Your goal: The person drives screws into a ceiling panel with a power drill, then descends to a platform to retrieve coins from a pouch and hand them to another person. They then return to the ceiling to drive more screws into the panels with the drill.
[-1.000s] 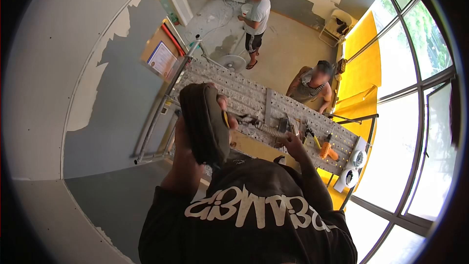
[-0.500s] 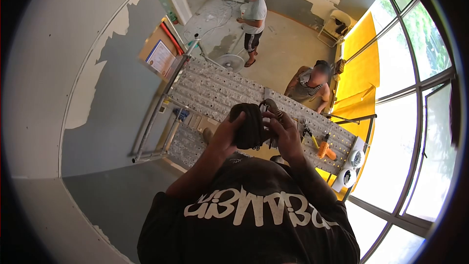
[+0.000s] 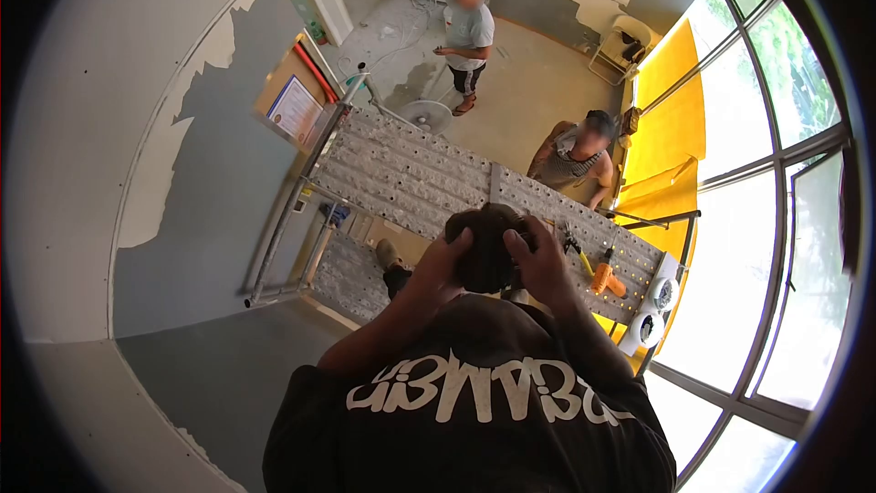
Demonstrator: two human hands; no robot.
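A dark, soft pouch-like thing (image 3: 485, 251) is between my two hands, in front of my chest. My left hand (image 3: 444, 257) grips its left side, thumb on top. On the other side my right hand (image 3: 540, 260) has its fingers closed around the edge. What lies inside or under it is hidden. Beyond my hands runs a grey perforated scaffold plank (image 3: 411, 160). To the right of my right hand, an orange power tool (image 3: 608, 281) and a yellow-handled tool (image 3: 585, 262) lie on the plank.
Two white round fixtures (image 3: 649, 329) sit at the plank's right end. Metal scaffold rails (image 3: 274, 246) rise at the left. One person (image 3: 575, 160) is close behind the plank; another person (image 3: 470, 36) stands farther back near a floor fan (image 3: 427, 116). Windows (image 3: 739, 256) line the right.
My right hand has come in against the pouch-like thing, which now sits slightly lower and more to the right. The far person has shifted and turned slightly. A boot shows more clearly below.
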